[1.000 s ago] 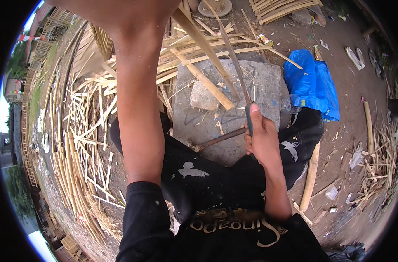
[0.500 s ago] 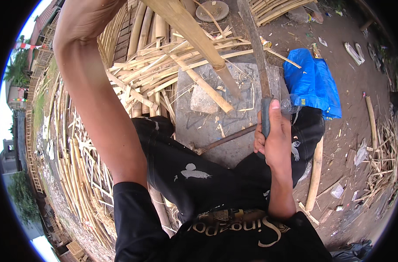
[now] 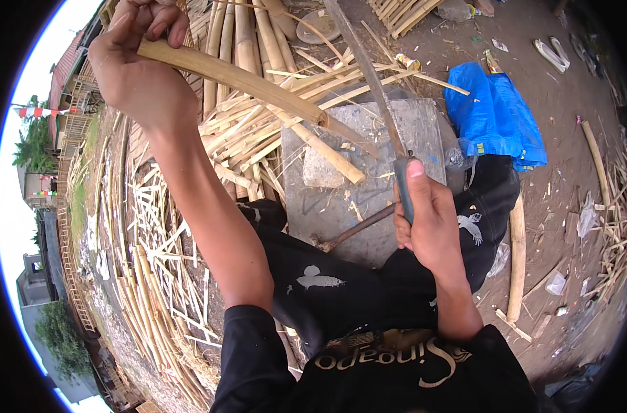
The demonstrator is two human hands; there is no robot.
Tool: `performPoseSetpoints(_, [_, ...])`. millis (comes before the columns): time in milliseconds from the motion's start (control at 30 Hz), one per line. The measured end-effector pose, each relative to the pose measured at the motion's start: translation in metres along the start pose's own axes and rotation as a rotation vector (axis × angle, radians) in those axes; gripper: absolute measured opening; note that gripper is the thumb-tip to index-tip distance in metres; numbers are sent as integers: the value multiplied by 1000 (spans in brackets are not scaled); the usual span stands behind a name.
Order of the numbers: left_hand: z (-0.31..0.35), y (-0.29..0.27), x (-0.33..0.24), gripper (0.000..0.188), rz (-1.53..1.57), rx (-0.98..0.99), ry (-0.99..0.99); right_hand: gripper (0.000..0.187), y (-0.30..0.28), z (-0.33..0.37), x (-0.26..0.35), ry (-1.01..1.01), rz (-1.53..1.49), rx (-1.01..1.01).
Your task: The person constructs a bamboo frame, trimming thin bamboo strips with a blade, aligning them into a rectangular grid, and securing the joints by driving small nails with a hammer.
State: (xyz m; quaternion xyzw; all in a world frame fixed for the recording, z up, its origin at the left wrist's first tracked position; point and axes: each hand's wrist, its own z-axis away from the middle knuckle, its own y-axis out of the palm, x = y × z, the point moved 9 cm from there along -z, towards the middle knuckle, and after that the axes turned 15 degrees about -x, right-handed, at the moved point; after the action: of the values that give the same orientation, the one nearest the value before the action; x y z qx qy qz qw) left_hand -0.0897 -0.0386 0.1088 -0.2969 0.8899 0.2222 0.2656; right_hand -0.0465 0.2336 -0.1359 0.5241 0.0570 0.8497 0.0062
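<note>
My left hand [image 3: 151, 76] is raised at the upper left, its fingers curled about the near end of a split bamboo piece [image 3: 251, 86]. That piece slants down to the right, and its thinner far end hangs over a grey slab [image 3: 306, 199] between my legs. In my right hand [image 3: 427, 213] is a machete [image 3: 375, 82], gripped by its blue-grey handle with the thumb along the top. Its long dark blade points up and slightly left, beside the bamboo's lower end. A pale stone block [image 3: 321, 168] and a short cut bamboo length [image 3: 324, 148] lie on the slab.
Split bamboo strips [image 3: 251, 138] are heaped beyond the slab. A wooden stick [image 3: 358, 228] lies across its near part. To the right are a blue plastic sheet [image 3: 492, 113], a bamboo pole [image 3: 517, 258] and white sandals [image 3: 553, 56]. More bamboo poles [image 3: 144, 289] lie at the left.
My left hand has come lower and into fuller view, bringing the bamboo's upper end down and left. The machete blade has tilted a little further left, still in my right hand.
</note>
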Motion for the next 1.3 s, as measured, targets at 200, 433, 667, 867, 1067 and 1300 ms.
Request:
performPoseSetpoints(200, [17, 5, -52, 41, -507, -90, 520, 59, 0, 7, 4, 4, -14, 32])
performPoseSetpoints(433, [22, -1, -52, 35, -317, -410, 561, 58, 23, 29, 26, -66, -43, 141])
performPoseSetpoints(667, [31, -12, -46, 39, -212, -408, 401, 60, 18, -8, -23, -98, 328, 91])
performPoseSetpoints(867, [37, -5, -58, 34, -340, -390, 467, 58, 23, 22, 30, -124, -6, 145])
performPoseSetpoints(1067, [30, -16, -36, 37, -8, -361, 237, 65, 33, -15, -20, -149, 387, 103])
performPoseSetpoints(1300, [36, -12, -45, 22, -481, -245, 339, 66, 33, 5, 12, -224, 269, 112])
